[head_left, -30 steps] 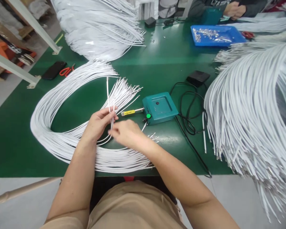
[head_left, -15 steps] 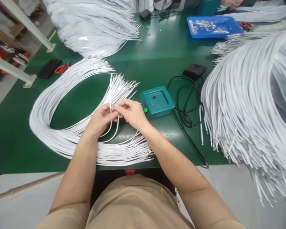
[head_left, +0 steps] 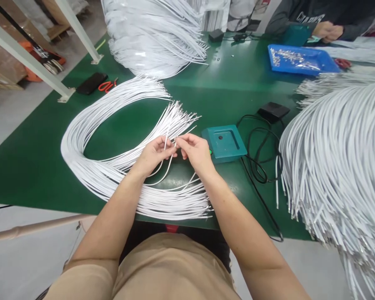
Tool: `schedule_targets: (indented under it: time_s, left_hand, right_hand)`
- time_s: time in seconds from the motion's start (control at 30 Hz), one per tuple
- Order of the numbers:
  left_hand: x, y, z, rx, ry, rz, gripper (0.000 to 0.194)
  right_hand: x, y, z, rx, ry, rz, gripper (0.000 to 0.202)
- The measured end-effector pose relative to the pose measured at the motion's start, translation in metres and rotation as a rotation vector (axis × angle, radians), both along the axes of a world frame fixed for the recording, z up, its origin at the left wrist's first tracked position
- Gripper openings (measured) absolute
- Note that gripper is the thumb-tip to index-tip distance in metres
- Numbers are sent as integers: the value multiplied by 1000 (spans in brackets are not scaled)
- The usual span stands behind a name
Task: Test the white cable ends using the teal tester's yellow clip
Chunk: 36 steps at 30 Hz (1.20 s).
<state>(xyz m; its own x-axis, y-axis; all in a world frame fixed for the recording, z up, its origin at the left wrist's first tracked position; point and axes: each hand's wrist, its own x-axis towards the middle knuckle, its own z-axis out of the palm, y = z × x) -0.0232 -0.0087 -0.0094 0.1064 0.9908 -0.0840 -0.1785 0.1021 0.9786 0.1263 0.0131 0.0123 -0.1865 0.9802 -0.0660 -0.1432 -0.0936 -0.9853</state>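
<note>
Two bare hands meet over a green desk (head_left: 121, 125), fingers bent and drawn in around a pair of thin white wires (head_left: 170, 163). The left hand (head_left: 158, 153) pinches them between thumb and fingers, one strand standing up past the fingertips; the right hand (head_left: 195, 151), just beside it, has thumb and forefinger closed at the end of a wire, the exact contact too small to make out. The wires curve down below the fingers in smooth, slack loops. Around them, a thick bundle (head_left: 76, 143) of the same white strands bends in a broad horseshoe on the left, its ends fanned out behind the hands and, nearer the person, beneath the right forearm. A squarish teal box (head_left: 228, 143) with a shallow recessed top sits just right of the right hand, a black cord (head_left: 262, 193) trailing over the smooth, glossy surface beside it. At far right rises a large arched coil (head_left: 325, 158) of white wire, its ends spilling over the edge; behind it, a blue plastic tray (head_left: 295, 71) holds small shiny bits (head_left: 295, 58) near a co-worker's clasped hands (head_left: 328, 31).
</note>
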Motion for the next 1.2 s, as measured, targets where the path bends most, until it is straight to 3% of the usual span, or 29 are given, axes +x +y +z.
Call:
schedule_targets:
  time_s: [0.23,0.3,0.4,0.5,0.83,1.03,1.2]
  left_hand:
    - [2,0,-1,76,-29,-2,31]
    - [2,0,-1,94,-35,-30,31]
    - [2,-2,1,88,-43,-93,33]
    - [1,-3,4,63,-48,-141,35]
    - [-4,-3,4,127,23,-55,30]
    - [-2,-2,3,168,26,3,30]
    - [-3,-1,1,148,63,-27,29]
  right_hand:
    - [-1,2,-3,-214,242,76,19]
    - [-1,3,-3,-170,193,70,15]
    - [2,5,0,-47,116,98,24]
    - [7,5,4,-3,60,137,16]
    - [6,4,2,-32,82,13,17]
    - [2,4,-2,-79,93,53,16]
    - [0,4,-2,-124,8,65,14]
